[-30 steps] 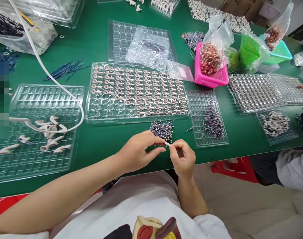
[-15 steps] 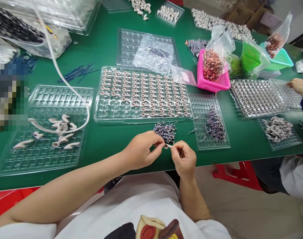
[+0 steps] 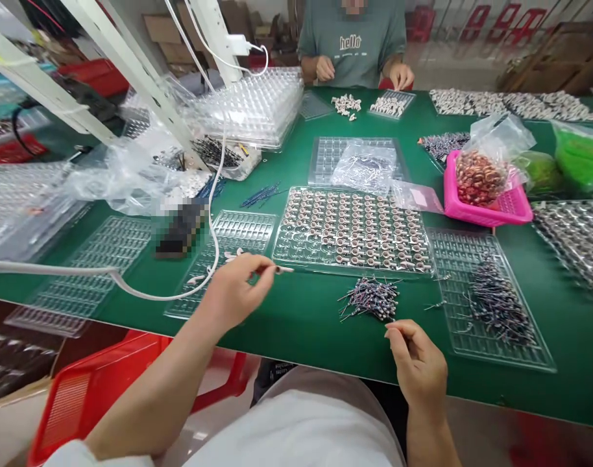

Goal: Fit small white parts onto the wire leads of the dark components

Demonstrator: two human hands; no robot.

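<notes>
My left hand (image 3: 238,292) is closed in a pinch on a small white earphone shell (image 3: 285,269), its slim stem pointing right. This shell is just above the table, by the lower left edge of a clear tray (image 3: 301,250) holding rows of similar shells. My right hand (image 3: 420,363) is also pinched, its fingertips at the lower right edge of a heap of small wired parts (image 3: 369,298). What lies between these fingertips is too small to make out. Behind my left hand, a few loose white shells (image 3: 233,255) lie on another clear tray (image 3: 248,224).
A white cable (image 3: 216,227) loops over the left tray. On the right stand a tray of wired parts (image 3: 501,298) and a pink basket (image 3: 510,207) with a bag of copper-coloured parts. Across the table, a co-worker's hands (image 3: 401,76) are near white pieces.
My hands, earlier together at the shell, are now apart. The left has carried the shell left, while the right is by the wired parts. The view has swung up and left.
</notes>
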